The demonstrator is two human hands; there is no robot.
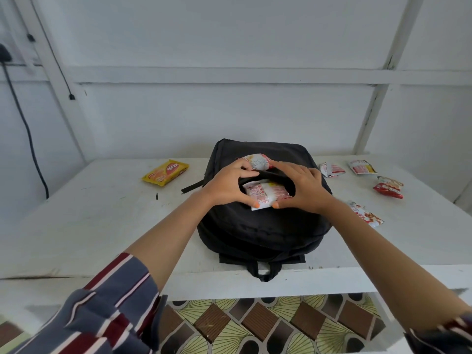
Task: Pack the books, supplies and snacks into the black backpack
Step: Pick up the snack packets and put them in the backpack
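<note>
Across the middle of the frame, a black backpack [263, 226] lies flat on the white surface [102, 226], soft and rounded, its carry loop hanging over the near edge. Both hands work at its open front pocket: the left hand [229, 186] and right hand [300, 187] each pinch a white-and-red snack packet [264, 194] sitting in the opening. A second packet [256, 160] rests just beyond. Farther right lie loose snack packets [388, 186]; upper left, a yellow packet [165, 172].

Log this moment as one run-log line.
backpack: flat on table, pocket open | left hand and right hand: pushing snack packets in | loose: yellow packet
</note>
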